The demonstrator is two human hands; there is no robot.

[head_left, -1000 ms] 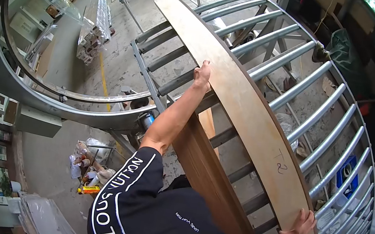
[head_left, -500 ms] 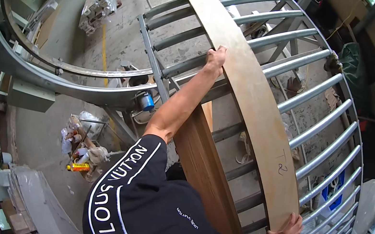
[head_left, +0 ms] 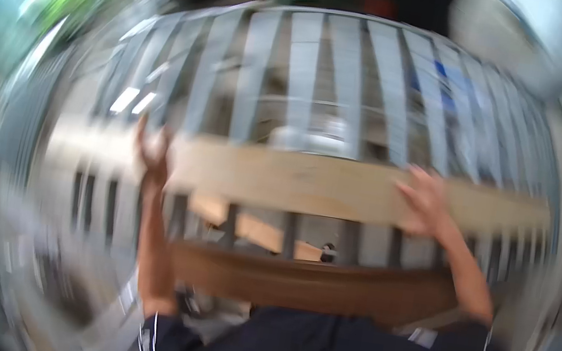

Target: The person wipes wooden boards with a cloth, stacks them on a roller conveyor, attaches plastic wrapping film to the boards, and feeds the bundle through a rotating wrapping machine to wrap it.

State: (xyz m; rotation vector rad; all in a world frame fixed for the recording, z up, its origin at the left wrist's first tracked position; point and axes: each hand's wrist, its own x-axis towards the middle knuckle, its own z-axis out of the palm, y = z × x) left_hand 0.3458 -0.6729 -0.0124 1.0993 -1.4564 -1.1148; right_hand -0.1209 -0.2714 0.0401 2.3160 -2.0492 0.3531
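Grey bars (head_left: 301,77) beyond the pale board (head_left: 295,180)

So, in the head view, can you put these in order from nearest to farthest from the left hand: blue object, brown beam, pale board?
From the left hand:
1. Pale board: right at the hand; blur hides any contact.
2. Brown beam: below the board.
3. Blue object: upper right.

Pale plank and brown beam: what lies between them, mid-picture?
In the head view, dark bars and a light wood piece show between the pale plank and brown beam; finer detail blurred.
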